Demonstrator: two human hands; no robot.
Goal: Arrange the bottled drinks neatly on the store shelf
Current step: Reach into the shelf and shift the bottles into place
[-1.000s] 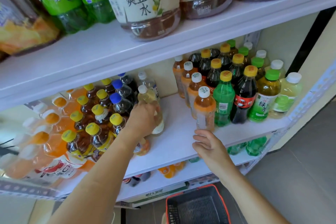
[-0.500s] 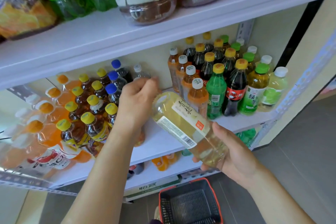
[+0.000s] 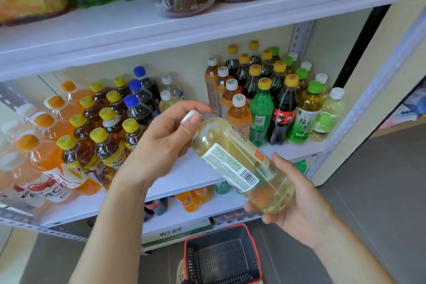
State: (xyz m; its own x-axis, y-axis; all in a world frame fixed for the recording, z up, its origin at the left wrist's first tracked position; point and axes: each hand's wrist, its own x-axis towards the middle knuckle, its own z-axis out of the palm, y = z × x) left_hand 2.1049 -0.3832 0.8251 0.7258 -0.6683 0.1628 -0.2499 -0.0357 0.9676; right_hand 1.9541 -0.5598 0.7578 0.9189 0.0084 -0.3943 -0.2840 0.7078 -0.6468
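The pale yellow bottle (image 3: 232,159) lay tilted in both hands, just in front of the middle shelf (image 3: 191,174). The left hand (image 3: 166,143) curled round its neck at the white cap (image 3: 187,116), and the right hand (image 3: 297,196) cupped its base with curled fingers. Standing bottles (image 3: 260,113) crowded both ends of that shelf. A basket (image 3: 222,257) sat below it.

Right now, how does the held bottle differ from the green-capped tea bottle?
The held bottle lies tilted, off the shelf; the green tea bottle stands upright on it. The held bottle has a white cap, the green tea bottle a green one. Both hold yellowish drink.
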